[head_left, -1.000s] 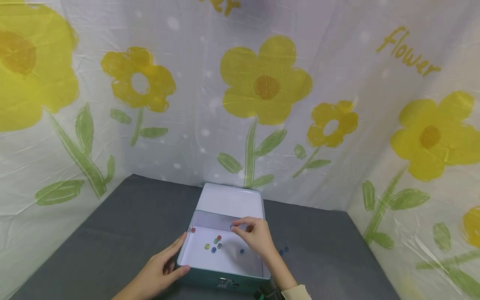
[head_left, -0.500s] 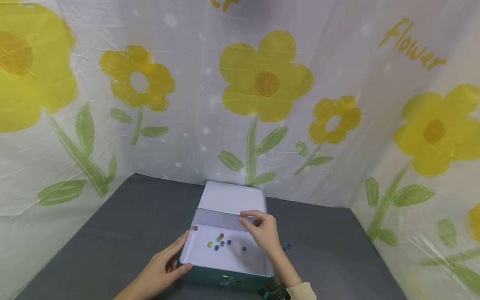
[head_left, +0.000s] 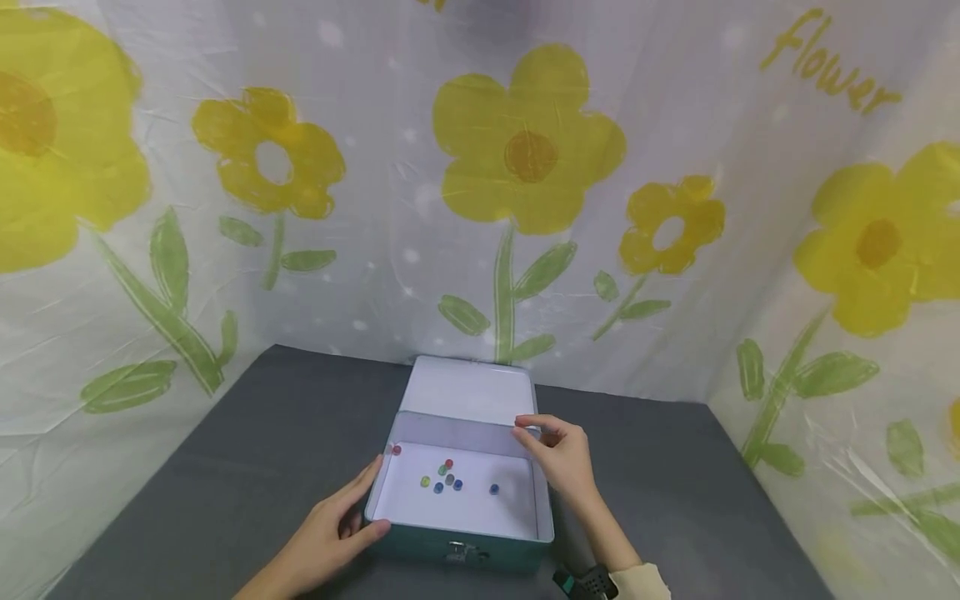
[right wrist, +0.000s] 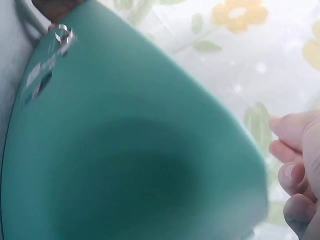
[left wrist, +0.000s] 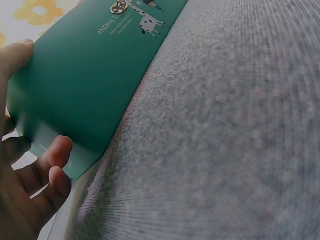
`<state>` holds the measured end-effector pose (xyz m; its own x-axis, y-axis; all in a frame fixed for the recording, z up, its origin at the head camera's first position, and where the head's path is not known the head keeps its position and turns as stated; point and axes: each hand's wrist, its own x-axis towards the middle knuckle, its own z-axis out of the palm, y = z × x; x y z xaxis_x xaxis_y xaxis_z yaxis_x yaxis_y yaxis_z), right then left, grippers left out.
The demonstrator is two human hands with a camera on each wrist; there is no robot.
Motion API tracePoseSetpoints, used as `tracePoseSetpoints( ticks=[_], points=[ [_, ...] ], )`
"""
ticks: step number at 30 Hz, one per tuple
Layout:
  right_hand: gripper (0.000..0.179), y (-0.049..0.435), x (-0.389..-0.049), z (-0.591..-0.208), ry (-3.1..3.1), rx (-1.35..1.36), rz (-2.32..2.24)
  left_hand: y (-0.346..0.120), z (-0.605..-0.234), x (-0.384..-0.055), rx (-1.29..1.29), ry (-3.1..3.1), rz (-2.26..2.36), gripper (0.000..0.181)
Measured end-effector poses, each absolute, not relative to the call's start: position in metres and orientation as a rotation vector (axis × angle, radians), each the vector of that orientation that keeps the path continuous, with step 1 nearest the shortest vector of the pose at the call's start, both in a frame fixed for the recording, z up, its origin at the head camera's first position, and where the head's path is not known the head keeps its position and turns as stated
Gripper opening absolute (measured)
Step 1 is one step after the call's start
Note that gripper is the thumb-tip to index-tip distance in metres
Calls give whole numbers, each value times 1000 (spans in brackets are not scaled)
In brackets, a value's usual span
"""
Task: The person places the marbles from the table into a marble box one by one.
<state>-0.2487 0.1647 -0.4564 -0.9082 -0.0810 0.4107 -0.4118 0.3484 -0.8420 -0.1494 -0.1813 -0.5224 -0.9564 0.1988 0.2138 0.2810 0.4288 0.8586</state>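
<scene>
A green tin box [head_left: 412,537] stands with its white-lined lid [head_left: 471,387] open at the back. My left hand [head_left: 326,521] holds its front left corner, thumb at the front rim and fingers along the left wall. On the white floor of the box lie several small beads: a blue bead [head_left: 458,484] near a grey bead [head_left: 450,479], a yellow-green bead [head_left: 425,482], and a red bead [head_left: 397,450] at the left. My right hand [head_left: 558,454] is over the right rim with loosely bent fingers, nothing seen between them; the right wrist view shows it beside the box [right wrist: 150,100].
The box stands on a dark grey tabletop [head_left: 225,467]. A whitish curtain [head_left: 375,275] with yellow flowers hangs behind and at both sides. A metal clasp [head_left: 459,550] sits on the box front. A black wrist strap [head_left: 596,582] is on the right arm.
My right hand has let go of a blue bead, which now lies in the box, and has moved right toward the rim. Two blue beads seen earlier on the table are hidden. My left hand stays.
</scene>
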Motion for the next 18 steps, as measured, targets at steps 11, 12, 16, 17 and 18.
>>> tracePoseSetpoints(
  ticks=[11,12,16,17,18],
  points=[
    [18,219,-241,-467,-2351,278,1504,-181,-524,-150,-411,-2604,-1581,82],
    [18,222,-240,-467,-2356,268,1497,-181,-524,-149,-407,-2601,-1574,81],
    [21,234,-237,-473,-2387,253,1452,-181,-523,-149,-402,-2588,-1558,80],
    [22,237,-237,-475,-2397,246,1441,-181,-523,-149,-407,-2589,-1554,80],
    [23,241,-236,-478,-2407,241,1430,-181,-522,-149,-412,-2589,-1555,80]
  ],
)
